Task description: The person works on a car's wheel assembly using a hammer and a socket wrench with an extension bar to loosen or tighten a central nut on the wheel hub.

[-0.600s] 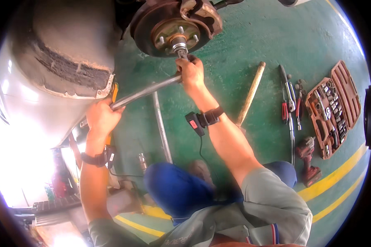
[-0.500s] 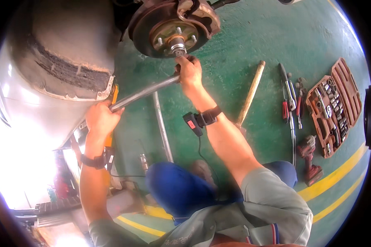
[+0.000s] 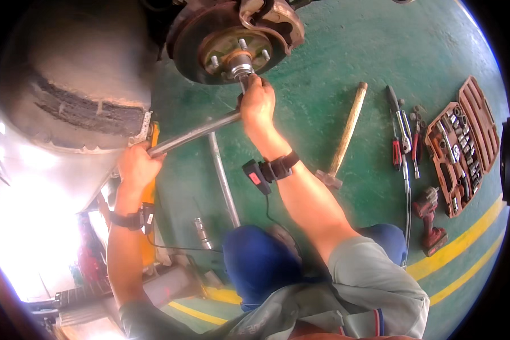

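Across the green floor [image 3: 311, 127], tools lie in the open to the right. Far left: pale car bodywork [image 3: 88, 68], with a rough, worn patch along its arch edge. Far centre: a brake disc [image 3: 182, 48], wheel bare, studs showing on the hub. Right side: brown socket case [image 3: 452, 165], lid open, rows of sockets inside. Metal bar [image 3: 195, 135] runs from near the bodywork up to the hub, held in the air and slanting. Loose pipe [image 3: 221, 178] lies on the floor below it, towards the left knee. Hammer [image 3: 348, 127], wooden-handled, right of the right forearm. Red-and-black power driver [image 3: 429, 218] near the case. Left hand [image 3: 137, 165]: fingers wrapped fully round the bar towards its left end. Right hand [image 3: 258, 105]: closed about the bar's hub end, fingers partly hidden. Silver socket [image 3: 242, 69]: seated at the hub's centre, just beyond the right hand.
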A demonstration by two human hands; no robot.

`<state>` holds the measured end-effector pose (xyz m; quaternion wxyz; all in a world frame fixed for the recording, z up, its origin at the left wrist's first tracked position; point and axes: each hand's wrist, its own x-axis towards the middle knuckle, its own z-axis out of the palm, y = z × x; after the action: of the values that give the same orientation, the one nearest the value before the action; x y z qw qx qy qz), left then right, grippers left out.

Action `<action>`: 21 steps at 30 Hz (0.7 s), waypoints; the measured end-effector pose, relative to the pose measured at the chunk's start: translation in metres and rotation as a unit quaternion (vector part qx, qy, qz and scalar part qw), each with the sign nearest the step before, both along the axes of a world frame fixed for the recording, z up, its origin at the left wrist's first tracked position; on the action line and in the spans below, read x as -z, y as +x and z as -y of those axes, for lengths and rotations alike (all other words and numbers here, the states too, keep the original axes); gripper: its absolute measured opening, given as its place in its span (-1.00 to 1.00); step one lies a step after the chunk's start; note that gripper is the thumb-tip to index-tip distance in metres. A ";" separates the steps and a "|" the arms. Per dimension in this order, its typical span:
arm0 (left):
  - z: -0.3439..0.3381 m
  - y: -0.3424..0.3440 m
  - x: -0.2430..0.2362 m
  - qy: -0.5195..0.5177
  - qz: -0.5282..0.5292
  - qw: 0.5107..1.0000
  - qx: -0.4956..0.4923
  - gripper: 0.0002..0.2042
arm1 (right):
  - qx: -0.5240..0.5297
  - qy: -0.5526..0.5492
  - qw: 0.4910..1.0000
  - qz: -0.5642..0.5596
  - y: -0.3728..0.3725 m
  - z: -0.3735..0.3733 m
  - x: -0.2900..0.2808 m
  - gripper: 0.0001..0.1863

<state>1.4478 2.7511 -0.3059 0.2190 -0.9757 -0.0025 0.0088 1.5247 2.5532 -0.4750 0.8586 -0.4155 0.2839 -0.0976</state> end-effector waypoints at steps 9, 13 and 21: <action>-0.025 0.011 0.009 -0.018 -0.001 1.000 0.025 -0.74 | -0.041 0.100 0.989 -0.098 -0.017 0.005 -0.030 -0.58; -0.021 0.020 0.012 -0.038 -0.009 0.999 0.035 -0.75 | -0.010 0.117 0.990 -0.078 -0.009 0.005 -0.022 -0.59; -0.015 0.004 -0.006 -0.066 -0.022 0.998 0.007 -0.72 | 0.188 0.202 0.957 0.086 -0.038 -0.002 0.019 -0.67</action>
<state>1.4515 2.7657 -0.2997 0.1539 -0.9876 0.0096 0.0285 1.4870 2.5549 -0.4941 0.9120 -0.1627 0.2959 -0.2327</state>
